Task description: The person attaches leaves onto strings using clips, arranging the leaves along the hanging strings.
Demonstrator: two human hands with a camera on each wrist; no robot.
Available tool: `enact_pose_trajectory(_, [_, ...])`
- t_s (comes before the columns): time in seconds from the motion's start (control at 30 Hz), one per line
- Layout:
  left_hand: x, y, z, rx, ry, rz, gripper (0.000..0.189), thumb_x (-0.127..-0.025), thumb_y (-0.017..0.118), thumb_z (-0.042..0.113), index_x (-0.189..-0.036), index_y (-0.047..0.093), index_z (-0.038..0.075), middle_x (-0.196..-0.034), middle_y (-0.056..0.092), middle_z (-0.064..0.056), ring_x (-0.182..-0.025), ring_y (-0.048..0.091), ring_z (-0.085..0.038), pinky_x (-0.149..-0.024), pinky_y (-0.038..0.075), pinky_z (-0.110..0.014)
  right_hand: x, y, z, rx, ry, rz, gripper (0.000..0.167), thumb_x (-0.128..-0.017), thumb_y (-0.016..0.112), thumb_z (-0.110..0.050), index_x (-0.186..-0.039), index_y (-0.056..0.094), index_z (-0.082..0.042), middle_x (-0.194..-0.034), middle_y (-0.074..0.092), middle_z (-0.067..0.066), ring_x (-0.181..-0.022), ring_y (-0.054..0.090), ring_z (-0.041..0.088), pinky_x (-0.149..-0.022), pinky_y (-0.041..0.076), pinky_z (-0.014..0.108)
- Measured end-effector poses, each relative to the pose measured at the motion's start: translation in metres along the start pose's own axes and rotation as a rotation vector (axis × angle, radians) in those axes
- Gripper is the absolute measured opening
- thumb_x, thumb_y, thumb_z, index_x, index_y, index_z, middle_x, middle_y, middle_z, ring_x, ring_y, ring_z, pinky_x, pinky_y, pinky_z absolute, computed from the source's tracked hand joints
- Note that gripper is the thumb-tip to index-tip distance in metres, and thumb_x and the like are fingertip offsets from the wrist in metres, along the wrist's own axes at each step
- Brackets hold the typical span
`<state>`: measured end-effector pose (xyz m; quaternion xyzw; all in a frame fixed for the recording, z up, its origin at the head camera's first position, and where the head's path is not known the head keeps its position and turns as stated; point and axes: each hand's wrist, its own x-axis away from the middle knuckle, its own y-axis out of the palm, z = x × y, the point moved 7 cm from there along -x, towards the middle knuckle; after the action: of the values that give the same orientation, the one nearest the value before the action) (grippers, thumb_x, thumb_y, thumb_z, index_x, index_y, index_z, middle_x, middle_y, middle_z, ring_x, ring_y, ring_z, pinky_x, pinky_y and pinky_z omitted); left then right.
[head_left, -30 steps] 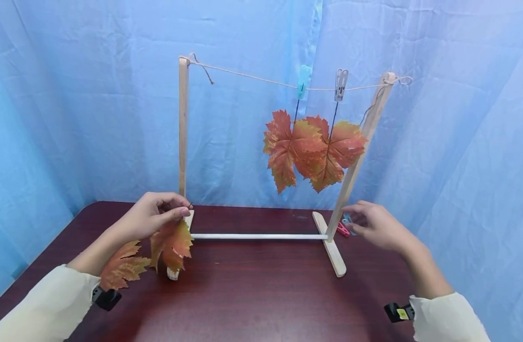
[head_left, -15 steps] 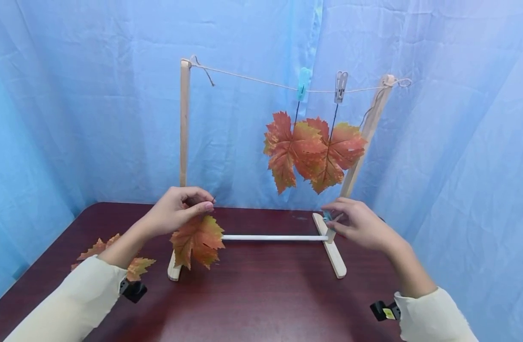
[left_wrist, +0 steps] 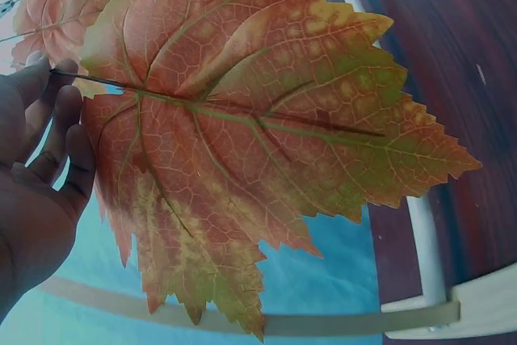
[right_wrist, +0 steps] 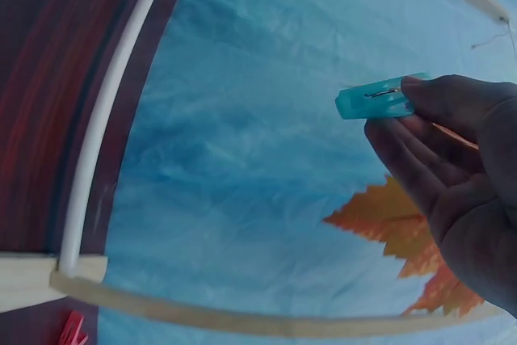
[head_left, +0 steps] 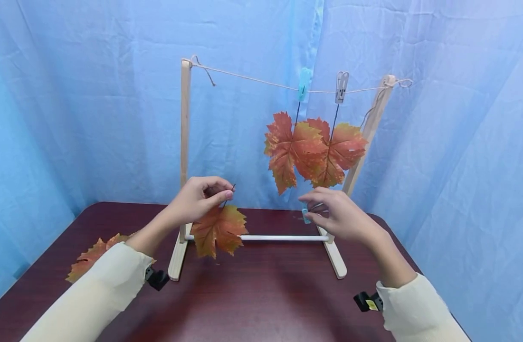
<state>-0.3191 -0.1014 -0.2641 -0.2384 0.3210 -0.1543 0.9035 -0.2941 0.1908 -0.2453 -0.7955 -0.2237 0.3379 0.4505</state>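
My left hand pinches the dark stem of an orange and green artificial maple leaf; the blade hangs below the fingers, in front of the stand's left foot and white rod. In the left wrist view this leaf fills the middle. Between thumb and fingers of my right hand is a light blue clothespin, its free end pointing away from the hand. Above, two similar leaves hang from a string, one by a blue clothespin, the other by a grey clothespin.
The string spans two wooden posts joined low down by a white rod. Another leaf lies on the dark red table at the left, partly behind my sleeve. A pink clothespin lies by the right foot. Blue curtains hang behind.
My left hand has carried its leaf to the right and slightly up. My right hand has picked up the light blue clothespin near the right post and moved left and up with it.
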Motion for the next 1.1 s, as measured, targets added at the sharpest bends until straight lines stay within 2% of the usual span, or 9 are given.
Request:
enact_pose_trajectory(0.2, [-0.016, 0.002, 0.004, -0.032, 0.018, 0.033, 0.010, -0.101, 0.068, 0.019, -0.106, 0.075, 0.014, -0.088, 0.073, 0.006, -0.061, 0.058, -0.017, -0.056, 0.047, -0.028, -0.017, -0.005, -0.015, -0.075, -0.051, 0.027, 0.041, -0.091, 0.076, 0.000, -0.130, 0.067, -0.007, -0.119, 0.069, 0.002, -0.101, 0.073, 0.015, -0.087, 0.059, 0.032])
enact_pose_trajectory(0.47, [-0.037, 0.003, 0.009, -0.020, 0.017, 0.067, 0.013, -0.102, 0.067, 0.021, -0.107, 0.075, 0.013, -0.088, 0.073, 0.003, -0.060, 0.058, -0.019, -0.056, 0.047, -0.029, -0.043, -0.017, -0.037, -0.069, -0.116, 0.068, 0.039, -0.090, 0.077, 0.001, -0.127, 0.068, -0.003, -0.114, 0.070, 0.006, -0.100, 0.072, 0.019, -0.087, 0.059, 0.035])
enact_pose_trajectory(0.73, [-0.054, 0.002, 0.014, -0.008, 0.019, 0.110, 0.016, -0.102, 0.067, 0.021, -0.108, 0.075, 0.010, -0.092, 0.073, -0.003, -0.068, 0.061, -0.022, -0.059, 0.047, -0.029, -0.069, -0.034, -0.053, -0.079, -0.184, 0.097, 0.037, -0.090, 0.075, 0.003, -0.126, 0.068, 0.001, -0.117, 0.070, 0.010, -0.101, 0.072, 0.020, -0.087, 0.059, 0.034])
enact_pose_trajectory(0.9, [-0.062, 0.001, 0.015, -0.010, 0.016, 0.137, 0.017, -0.101, 0.067, 0.021, -0.108, 0.075, 0.008, -0.092, 0.073, -0.005, -0.069, 0.062, -0.022, -0.060, 0.047, -0.029, -0.081, -0.049, -0.058, -0.064, -0.187, 0.123, 0.037, -0.090, 0.075, 0.003, -0.126, 0.068, 0.000, -0.117, 0.070, 0.009, -0.101, 0.072, 0.021, -0.083, 0.060, 0.037])
enact_pose_trajectory(1.1, [-0.070, -0.001, 0.016, 0.004, 0.013, 0.180, 0.019, -0.102, 0.067, 0.022, -0.110, 0.074, 0.007, -0.093, 0.073, -0.005, -0.070, 0.061, -0.019, -0.060, 0.047, -0.029, -0.095, -0.066, -0.063, -0.042, -0.187, 0.158, 0.036, -0.091, 0.076, 0.000, -0.126, 0.069, -0.001, -0.114, 0.070, 0.009, -0.100, 0.071, 0.018, -0.087, 0.059, 0.032])
